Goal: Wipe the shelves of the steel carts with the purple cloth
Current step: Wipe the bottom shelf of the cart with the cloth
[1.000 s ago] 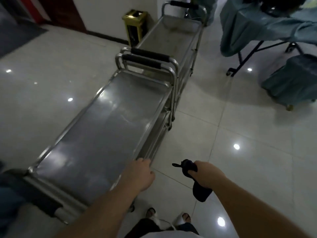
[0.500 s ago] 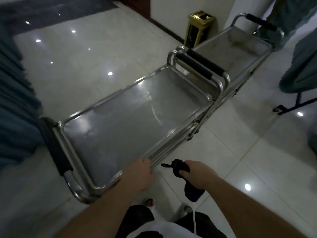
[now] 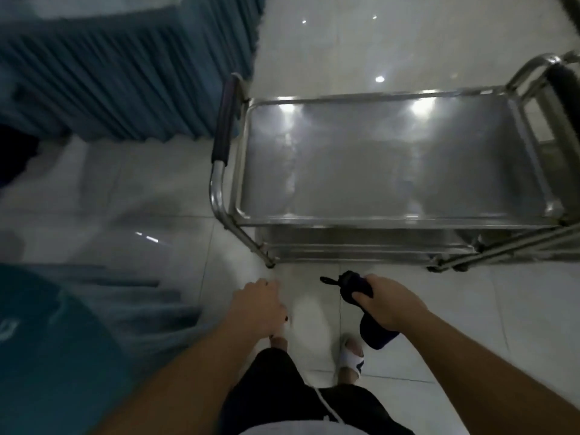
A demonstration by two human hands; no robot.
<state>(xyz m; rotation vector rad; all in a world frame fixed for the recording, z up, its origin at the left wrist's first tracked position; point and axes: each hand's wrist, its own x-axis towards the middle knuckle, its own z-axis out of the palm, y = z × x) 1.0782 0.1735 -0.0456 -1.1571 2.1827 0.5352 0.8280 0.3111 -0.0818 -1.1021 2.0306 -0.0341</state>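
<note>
Nearest the camera: black shorts and a white sandal on the right foot are seen over the pale tiled floor.

Left hand is held free above the floor, nothing gripped; fingers are loosely curled downward, exact spread cannot be told because of blur.

Right hand is wrapped around the purple cloth; fingers are clamped on it. The cloth is bunched, one end sticking out toward the cart, the other hanging below the fist. It is not touching the cart.

Just beyond the hands, the steel cart is seen side-on. Its top shelf is bare metal with light glare. Lower shelf edges are visible beneath. A dark-gripped handle is on its left end.

A second cart is butted against the right end.

Far left: pleated teal cloth, blurred.
</note>
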